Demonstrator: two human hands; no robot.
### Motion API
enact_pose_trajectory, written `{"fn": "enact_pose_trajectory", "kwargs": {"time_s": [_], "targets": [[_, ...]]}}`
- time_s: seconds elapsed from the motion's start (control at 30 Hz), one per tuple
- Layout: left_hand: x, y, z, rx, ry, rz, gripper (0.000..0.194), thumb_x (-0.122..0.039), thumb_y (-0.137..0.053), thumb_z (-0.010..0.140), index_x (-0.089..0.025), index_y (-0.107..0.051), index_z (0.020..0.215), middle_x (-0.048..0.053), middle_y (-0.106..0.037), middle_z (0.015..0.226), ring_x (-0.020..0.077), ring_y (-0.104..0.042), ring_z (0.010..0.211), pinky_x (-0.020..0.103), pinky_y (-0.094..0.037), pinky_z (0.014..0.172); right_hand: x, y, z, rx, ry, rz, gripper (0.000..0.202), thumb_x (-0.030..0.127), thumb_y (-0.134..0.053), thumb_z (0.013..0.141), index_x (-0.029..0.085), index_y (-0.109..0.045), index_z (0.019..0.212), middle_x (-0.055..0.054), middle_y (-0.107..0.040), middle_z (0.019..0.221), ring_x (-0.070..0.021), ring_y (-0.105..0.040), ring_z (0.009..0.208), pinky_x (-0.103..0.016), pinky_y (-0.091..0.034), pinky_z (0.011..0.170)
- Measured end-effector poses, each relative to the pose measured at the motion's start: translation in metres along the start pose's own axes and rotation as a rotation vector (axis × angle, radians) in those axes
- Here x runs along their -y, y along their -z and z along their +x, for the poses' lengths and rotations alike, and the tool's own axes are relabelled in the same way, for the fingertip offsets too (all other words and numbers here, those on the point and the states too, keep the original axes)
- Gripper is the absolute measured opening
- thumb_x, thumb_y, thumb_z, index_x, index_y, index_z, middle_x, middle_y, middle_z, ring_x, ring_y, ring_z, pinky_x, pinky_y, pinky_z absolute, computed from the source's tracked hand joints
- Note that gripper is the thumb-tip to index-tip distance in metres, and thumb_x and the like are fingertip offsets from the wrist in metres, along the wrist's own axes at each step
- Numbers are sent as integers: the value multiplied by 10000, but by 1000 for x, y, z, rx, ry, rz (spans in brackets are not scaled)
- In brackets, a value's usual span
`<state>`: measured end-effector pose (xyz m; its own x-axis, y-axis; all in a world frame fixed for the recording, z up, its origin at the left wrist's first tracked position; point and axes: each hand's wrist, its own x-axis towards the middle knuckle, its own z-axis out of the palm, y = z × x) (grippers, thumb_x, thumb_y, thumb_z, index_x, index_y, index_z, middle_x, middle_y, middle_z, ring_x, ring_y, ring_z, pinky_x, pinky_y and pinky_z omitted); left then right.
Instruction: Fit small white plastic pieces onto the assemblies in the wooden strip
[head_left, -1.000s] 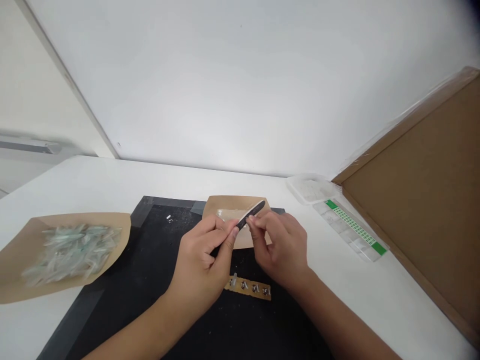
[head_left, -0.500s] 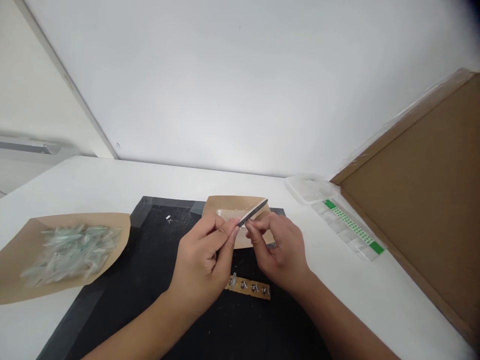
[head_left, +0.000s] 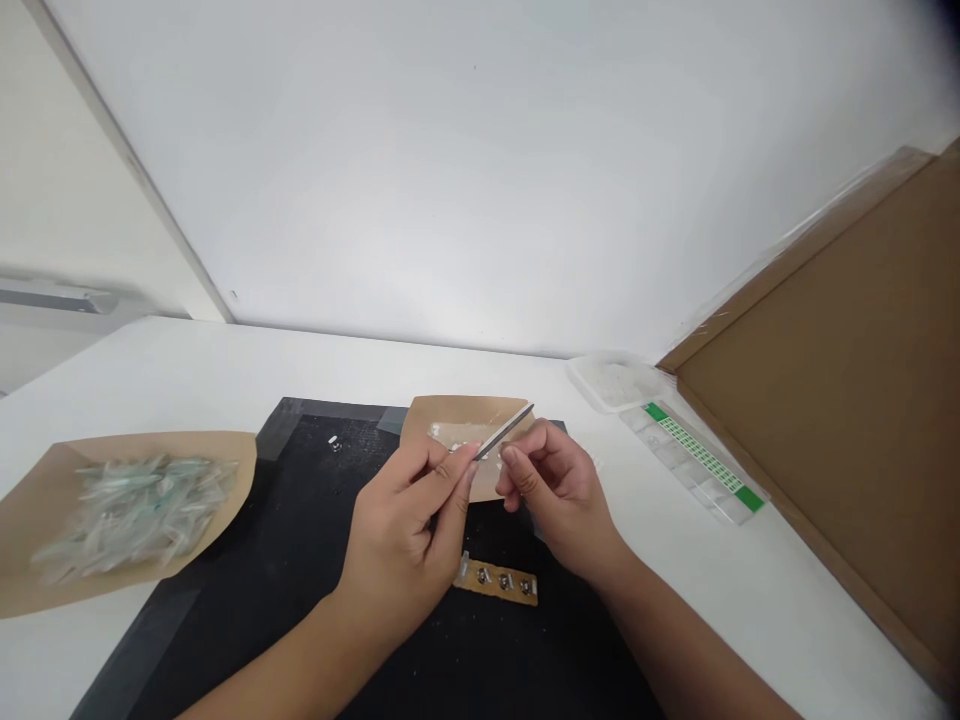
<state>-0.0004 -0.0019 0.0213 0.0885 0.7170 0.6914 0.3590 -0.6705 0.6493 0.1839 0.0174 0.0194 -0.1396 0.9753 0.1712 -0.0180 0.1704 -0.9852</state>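
My left hand (head_left: 409, 515) is closed, its thumb and fingers pinching a slim stick (head_left: 504, 433), pale along its upper side and dark below. The stick slants up and to the right, its far end free. Just right of it, my right hand (head_left: 559, 490) has thumb and index finger pinched together; anything between them is too small to make out. Behind both hands lies a brown paper tray (head_left: 427, 408) with small whitish bits inside. Below them, a tan strip (head_left: 491, 592) bearing several shiny metal pieces rests on the black mat (head_left: 300, 580), partly hidden by my left hand.
A larger brown paper tray (head_left: 247, 470) at left holds many clear and greenish pieces. A small white piece (head_left: 334, 440) lies on the mat. At right are a translucent lid or dish (head_left: 619, 385), a clear compartment case (head_left: 694, 465) with a green-patterned strip, and a cardboard box (head_left: 840, 400).
My right hand has drawn slightly right and down, away from the stick, which it was beside or touching before. My left hand keeps its grip; the whole view has shifted slightly.
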Motion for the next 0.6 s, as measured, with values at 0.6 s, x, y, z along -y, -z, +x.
{"fn": "enact_pose_trajectory", "kwargs": {"time_s": [0.6], "targets": [[-1, 3, 4, 34, 261, -54, 260, -227, -635, 1011, -255, -801, 1210, 35, -739, 1017, 126, -669, 731, 209, -499, 577, 3, 3, 0, 25, -62, 192, 323, 460, -750, 978, 220, -575, 852, 49, -674, 659, -90, -591, 520, -220, -505, 559]]}}
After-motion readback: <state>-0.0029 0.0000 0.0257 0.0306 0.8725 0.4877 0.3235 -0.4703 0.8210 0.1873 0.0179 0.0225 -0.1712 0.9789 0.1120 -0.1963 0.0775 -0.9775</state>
